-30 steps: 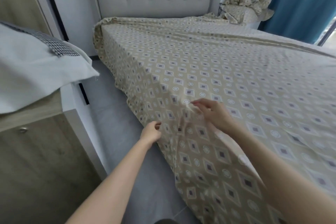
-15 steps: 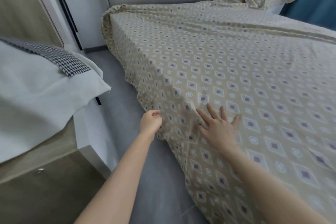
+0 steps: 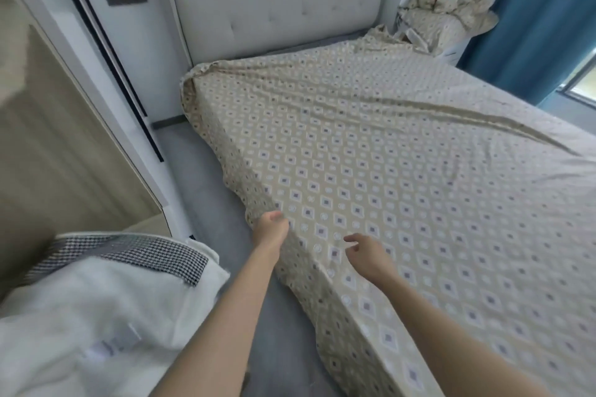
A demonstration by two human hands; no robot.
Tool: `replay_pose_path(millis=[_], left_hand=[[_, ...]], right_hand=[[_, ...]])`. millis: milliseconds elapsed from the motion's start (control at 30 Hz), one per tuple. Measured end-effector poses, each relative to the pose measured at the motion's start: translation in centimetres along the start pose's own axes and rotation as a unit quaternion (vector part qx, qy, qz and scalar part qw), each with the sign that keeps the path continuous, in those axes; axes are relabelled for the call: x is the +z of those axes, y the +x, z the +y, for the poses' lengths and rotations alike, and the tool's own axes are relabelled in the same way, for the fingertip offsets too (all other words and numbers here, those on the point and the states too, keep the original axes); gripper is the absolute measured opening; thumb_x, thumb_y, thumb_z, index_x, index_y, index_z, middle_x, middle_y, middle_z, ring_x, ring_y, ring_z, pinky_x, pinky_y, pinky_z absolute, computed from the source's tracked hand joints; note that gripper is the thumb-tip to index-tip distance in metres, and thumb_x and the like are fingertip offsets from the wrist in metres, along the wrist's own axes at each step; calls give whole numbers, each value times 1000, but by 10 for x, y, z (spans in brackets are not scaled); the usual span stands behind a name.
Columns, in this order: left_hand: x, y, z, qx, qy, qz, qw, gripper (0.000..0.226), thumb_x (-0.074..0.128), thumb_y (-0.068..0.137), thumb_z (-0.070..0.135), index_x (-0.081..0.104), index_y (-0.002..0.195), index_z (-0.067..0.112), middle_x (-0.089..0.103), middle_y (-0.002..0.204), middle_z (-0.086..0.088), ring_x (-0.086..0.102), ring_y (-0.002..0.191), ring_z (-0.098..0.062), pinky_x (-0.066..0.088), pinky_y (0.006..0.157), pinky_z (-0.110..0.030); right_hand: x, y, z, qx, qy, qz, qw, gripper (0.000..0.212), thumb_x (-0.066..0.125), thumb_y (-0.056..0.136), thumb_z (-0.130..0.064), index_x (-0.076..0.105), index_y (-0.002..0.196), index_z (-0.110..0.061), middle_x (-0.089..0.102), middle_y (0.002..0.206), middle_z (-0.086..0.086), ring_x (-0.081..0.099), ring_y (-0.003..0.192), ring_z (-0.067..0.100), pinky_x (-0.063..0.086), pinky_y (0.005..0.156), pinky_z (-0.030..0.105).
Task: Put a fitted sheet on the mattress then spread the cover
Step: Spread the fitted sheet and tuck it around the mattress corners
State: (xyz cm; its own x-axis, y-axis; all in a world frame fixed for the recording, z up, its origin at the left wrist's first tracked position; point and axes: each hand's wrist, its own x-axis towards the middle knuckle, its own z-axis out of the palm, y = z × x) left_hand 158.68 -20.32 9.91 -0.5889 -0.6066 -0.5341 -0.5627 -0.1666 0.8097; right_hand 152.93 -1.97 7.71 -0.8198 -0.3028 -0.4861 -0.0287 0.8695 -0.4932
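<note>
Head view: left hand (image 3: pixel 270 229) grips patterned sheet (image 3: pixel 403 190) edge; long crease.

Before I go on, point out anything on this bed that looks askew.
A long raised fold runs slantwise across the patterned sheet toward the right edge, and the sheet bunches loosely at its far corner by the headboard.

Sheet (image 3: pixel 403 171) on the bed, headboard (image 3: pixel 274 0) behind, folded cover (image 3: pixel 106 300) left, pillows (image 3: pixel 448 16) far right.
</note>
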Motion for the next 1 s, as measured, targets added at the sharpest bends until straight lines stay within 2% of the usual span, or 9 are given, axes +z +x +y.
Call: replay_pose_path(millis=[67, 167, 233, 300, 467, 567, 633, 800, 1000], left_hand=[[-16, -19, 42, 1, -12, -5, 1000, 37, 45, 95, 11, 54, 131, 12, 58, 127, -10, 55, 117, -31, 47, 95, -39], [-40, -50, 105, 12, -30, -20, 999, 32, 47, 95, 11, 57, 125, 12, 63, 95, -1, 59, 80, -18, 46, 66, -27], [-51, -66, 133, 28, -40, -39, 998, 30, 47, 95, 9, 57, 123, 13, 59, 85, 3, 52, 68, -12, 41, 58, -22], [-62, -79, 158, 47, -42, -60, 996, 28, 47, 96, 10, 57, 122, 15, 62, 96, 2, 56, 76, -13, 44, 61, -22], [-76, -88, 199, 83, -64, -99, 990, 22, 50, 96, 14, 58, 114, 23, 66, 103, 7, 62, 84, -12, 48, 73, -24], [-72, -80, 224, 112, -60, -97, 987, 22, 52, 95, 15, 59, 114, 24, 66, 106, 7, 63, 89, -13, 49, 76, -25], [-65, -68, 241, 120, -56, -92, 987, 23, 52, 95, 15, 59, 115, 24, 66, 105, 8, 64, 91, -14, 48, 75, -25], [-47, -32, 280, 117, -65, -56, 989, 24, 51, 95, 12, 61, 116, 21, 65, 106, 4, 62, 92, -16, 49, 72, -24], [-45, 7, 305, 95, -73, -12, 993, 25, 51, 95, 11, 59, 116, 21, 63, 107, 2, 59, 80, -11, 47, 69, -22]], right_hand=[[-36, -21, -30, -4, 13, 15, 1000, 38, 37, 99, -20, 49, 134, -23, 63, 92, 0, 50, 51, 14, 41, 54, 27], [-90, -53, -69, -4, 48, 28, 998, 34, 40, 98, -21, 54, 129, -22, 61, 85, -2, 61, 66, 23, 50, 64, 35], [-115, -67, -86, -9, 54, 28, 998, 32, 41, 98, -22, 56, 127, -22, 67, 98, 2, 60, 64, 21, 52, 63, 37], [-138, -76, -100, -24, 59, 41, 997, 31, 41, 97, -22, 56, 125, -24, 68, 106, 0, 53, 53, 15, 45, 52, 29], [-181, -85, -117, -69, 100, 82, 989, 28, 46, 95, -21, 59, 119, -26, 70, 99, -6, 52, 52, 18, 39, 45, 23], [-208, -79, -122, -88, 115, 100, 984, 28, 47, 95, -21, 60, 119, -28, 69, 97, -12, 68, 77, 27, 44, 49, 22], [-224, -67, -125, -92, 126, 104, 982, 27, 48, 95, -21, 60, 118, -29, 70, 94, -14, 68, 88, 27, 45, 52, 22], [-265, -13, -136, -108, 142, 93, 980, 30, 46, 93, -17, 60, 119, -25, 70, 92, -15, 66, 93, 35, 52, 66, 33], [-291, 44, -167, -122, 150, 62, 979, 32, 44, 94, -15, 59, 120, -22, 69, 92, -13, 65, 87, 32, 49, 64, 29]])
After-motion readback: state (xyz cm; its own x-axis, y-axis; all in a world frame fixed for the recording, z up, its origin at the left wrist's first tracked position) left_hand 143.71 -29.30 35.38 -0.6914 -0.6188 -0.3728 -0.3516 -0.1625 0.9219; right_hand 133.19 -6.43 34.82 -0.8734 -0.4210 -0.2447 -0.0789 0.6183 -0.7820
